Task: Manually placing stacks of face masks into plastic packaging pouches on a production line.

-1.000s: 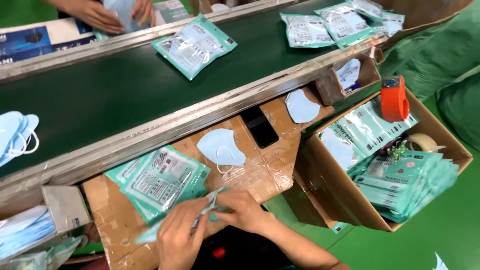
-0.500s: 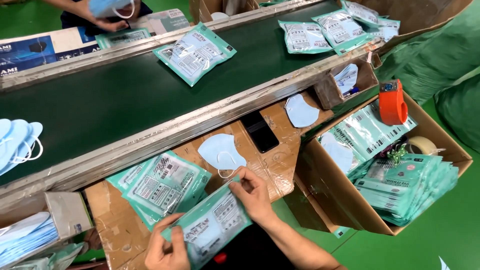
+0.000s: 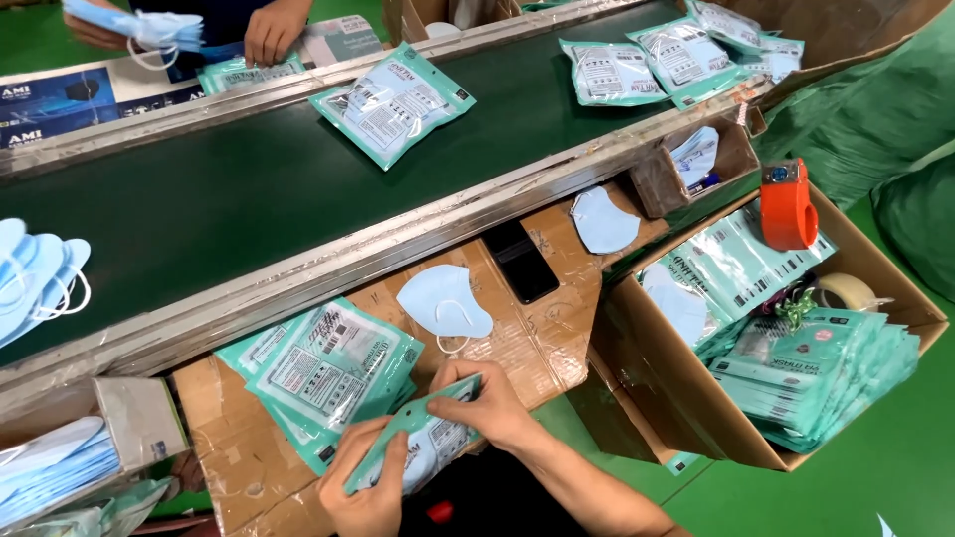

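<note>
Pinched between both hands, a flat teal-and-clear plastic mask packet (image 3: 423, 446) is held just above the near edge of the taped cardboard work board (image 3: 527, 343). The left hand (image 3: 370, 487) clamps its lower end, thumb on top and fingers underneath, while the right hand (image 3: 489, 406) presses fingertips down along its upper edge, apparently to flatten or close it. That two-ended hold suits a floppy pouch, which would sag if gripped at one point only. The packet's long axis runs diagonally, from the lower left by the left hand up to the right under the right hand, with its printed face tilted up toward the camera. Just beside it, at the board's left corner, lies a loose stack of matching teal printed packets (image 3: 323, 373), within easy reach. A single pale blue cupped face mask (image 3: 443, 301) rests near the board's far edge, beside a black phone (image 3: 522, 264). Beyond the metal rail, the dark green conveyor belt (image 3: 199, 209) carries more sealed packets (image 3: 393, 102). To the right, an open cardboard box (image 3: 696, 418) holds bundled packets, with an orange tape dispenser (image 3: 788, 204) on its rim.
</note>
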